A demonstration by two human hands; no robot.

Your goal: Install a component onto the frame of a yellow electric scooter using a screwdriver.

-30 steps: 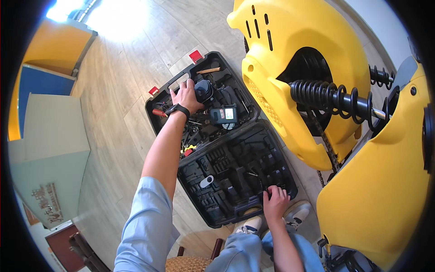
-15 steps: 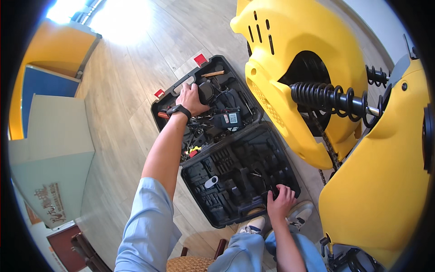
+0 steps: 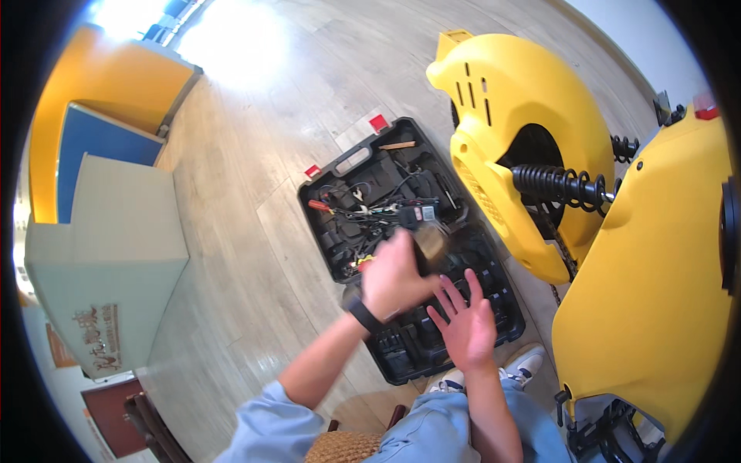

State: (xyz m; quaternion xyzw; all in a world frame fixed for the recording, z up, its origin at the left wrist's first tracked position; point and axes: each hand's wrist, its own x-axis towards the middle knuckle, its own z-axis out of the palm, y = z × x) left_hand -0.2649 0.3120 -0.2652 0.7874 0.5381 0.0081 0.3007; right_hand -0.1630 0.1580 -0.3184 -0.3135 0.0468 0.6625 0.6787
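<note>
My left hand [image 3: 395,279], with a dark band on its wrist, is closed around a dark, rounded thing with a brownish face [image 3: 432,245]. Motion blurs it, so its kind is unclear. It is raised above an open black tool case [image 3: 384,372] on the floor. Just right of it, my right hand [image 3: 471,328] hangs palm up, fingers spread, holding nothing. In the case's far half are a red-handled tool [image 3: 319,206], a wooden stick-like piece [image 3: 397,145], tangled cables [image 3: 363,224] and a black box with a white label [image 3: 417,214]. My hands hide part of the near half.
A large yellow vehicle body [image 3: 641,301] with a black coil spring [image 3: 559,185] stands close on the right. My shoes [image 3: 525,364] are at the case's near edge. A woven stool seat [image 3: 343,447] is below me. Pale counter panels [image 3: 108,224] rise at left.
My left hand has lifted the dark rounded thing out of the case's far half and brought it nearer. My right hand has left the case's near edge and opened beside it.
</note>
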